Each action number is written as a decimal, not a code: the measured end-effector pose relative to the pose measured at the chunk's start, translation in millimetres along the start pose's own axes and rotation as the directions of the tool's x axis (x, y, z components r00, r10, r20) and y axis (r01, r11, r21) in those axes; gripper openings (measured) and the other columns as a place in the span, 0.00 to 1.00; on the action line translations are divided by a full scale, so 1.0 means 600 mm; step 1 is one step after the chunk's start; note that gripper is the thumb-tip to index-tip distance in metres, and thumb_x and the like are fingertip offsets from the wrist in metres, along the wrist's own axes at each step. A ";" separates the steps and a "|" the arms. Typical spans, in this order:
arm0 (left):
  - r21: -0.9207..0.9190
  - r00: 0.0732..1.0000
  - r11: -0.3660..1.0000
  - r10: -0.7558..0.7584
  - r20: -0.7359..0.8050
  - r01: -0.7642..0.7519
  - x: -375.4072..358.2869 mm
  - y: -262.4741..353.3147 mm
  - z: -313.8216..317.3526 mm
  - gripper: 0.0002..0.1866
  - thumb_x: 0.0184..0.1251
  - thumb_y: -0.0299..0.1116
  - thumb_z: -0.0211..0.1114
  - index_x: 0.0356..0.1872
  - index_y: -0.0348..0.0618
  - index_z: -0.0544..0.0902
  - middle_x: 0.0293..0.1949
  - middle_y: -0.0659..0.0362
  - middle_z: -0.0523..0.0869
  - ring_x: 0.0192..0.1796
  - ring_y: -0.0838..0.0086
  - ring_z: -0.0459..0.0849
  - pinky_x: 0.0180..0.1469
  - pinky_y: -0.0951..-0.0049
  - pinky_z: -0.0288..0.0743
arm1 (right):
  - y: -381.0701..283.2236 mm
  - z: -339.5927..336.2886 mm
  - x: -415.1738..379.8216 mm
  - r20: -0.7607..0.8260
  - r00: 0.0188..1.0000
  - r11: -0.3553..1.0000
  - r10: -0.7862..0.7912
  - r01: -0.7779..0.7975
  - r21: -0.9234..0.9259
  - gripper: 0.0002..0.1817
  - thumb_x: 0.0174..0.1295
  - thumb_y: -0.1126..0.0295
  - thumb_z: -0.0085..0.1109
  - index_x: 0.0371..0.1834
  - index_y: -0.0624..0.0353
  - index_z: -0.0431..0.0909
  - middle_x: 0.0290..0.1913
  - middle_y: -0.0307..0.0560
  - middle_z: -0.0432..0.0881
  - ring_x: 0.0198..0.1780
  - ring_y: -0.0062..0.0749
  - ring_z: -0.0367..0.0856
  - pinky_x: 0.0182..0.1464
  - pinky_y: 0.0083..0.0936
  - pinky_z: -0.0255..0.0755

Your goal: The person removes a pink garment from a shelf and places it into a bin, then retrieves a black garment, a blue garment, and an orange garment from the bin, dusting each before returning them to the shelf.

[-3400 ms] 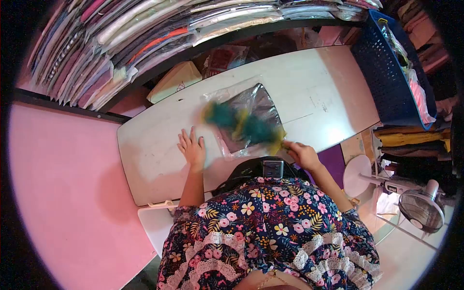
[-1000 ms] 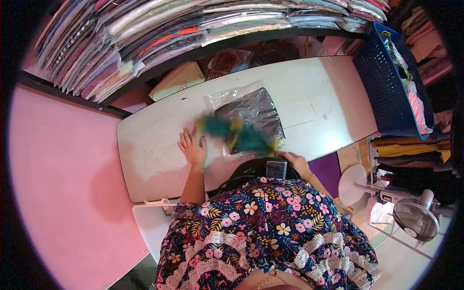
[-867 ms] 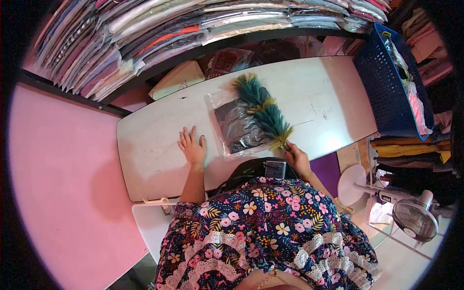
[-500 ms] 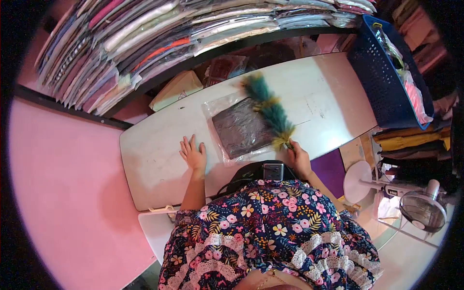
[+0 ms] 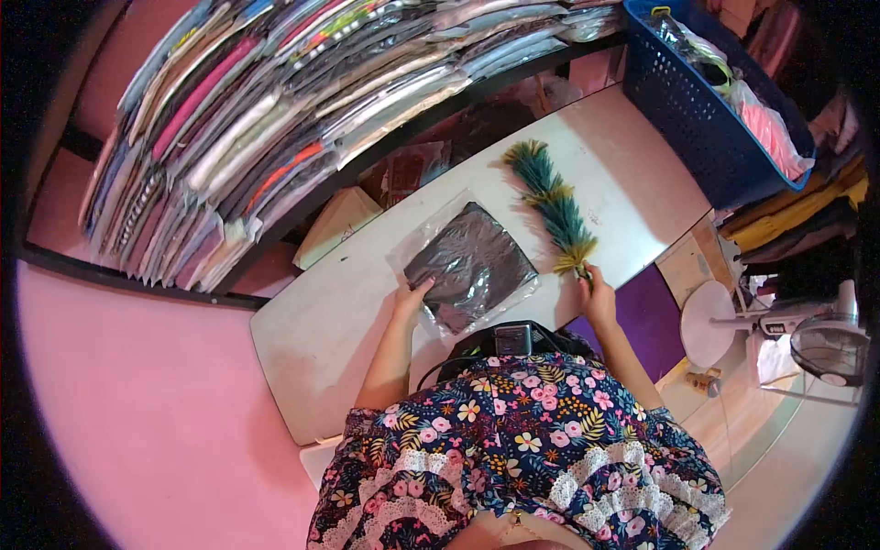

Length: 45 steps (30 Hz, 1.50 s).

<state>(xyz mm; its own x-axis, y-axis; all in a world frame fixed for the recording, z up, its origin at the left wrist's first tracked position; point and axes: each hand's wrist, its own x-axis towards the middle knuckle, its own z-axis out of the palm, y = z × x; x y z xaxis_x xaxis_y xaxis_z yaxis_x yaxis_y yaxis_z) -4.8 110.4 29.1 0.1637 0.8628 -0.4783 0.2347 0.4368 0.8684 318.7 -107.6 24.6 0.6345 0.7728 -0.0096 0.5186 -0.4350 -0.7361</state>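
A dark folded garment in a clear plastic bag [image 5: 477,261] is in front of me at the white table's near side. My left hand [image 5: 412,298] is closed on the bag's left edge, its thumb on top and its other fingers hidden beneath. My right hand [image 5: 598,293] is wrapped round the handle end of a green and yellow feather duster [image 5: 556,206]. The duster points away from me over the table, to the right of the bag and apart from it.
Beyond the white table [image 5: 321,339] a shelf holds many bagged folded clothes [image 5: 302,119]. A blue perforated basket [image 5: 697,110] with plastic-wrapped items stands at the far right. Nearer on the right are a white fan [image 5: 710,325] and a purple surface [image 5: 649,316].
My left hand has gone from lying spread on the table to gripping the bag's left edge. The duster has moved off the bag to the right, and the view has turned.
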 end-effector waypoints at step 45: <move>-0.440 0.986 0.898 -0.057 -0.160 -0.020 -0.088 -0.094 -0.047 0.09 0.66 0.34 0.60 0.42 0.42 0.76 0.38 0.60 0.81 0.40 0.72 0.82 0.45 0.72 0.77 | -0.088 -0.007 0.039 0.278 0.786 0.828 -0.552 0.555 0.076 0.20 0.60 0.68 0.55 0.58 0.50 0.70 0.43 0.56 0.81 0.38 0.53 0.81 0.39 0.42 0.76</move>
<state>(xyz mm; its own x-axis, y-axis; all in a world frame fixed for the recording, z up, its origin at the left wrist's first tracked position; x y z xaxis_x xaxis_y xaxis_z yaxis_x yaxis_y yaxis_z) -53.8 47.5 9.3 -0.0050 0.8661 -0.4998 -0.2144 0.4873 0.8465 308.7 -68.2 65.9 0.0535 0.9761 0.2108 0.7383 0.1035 -0.6664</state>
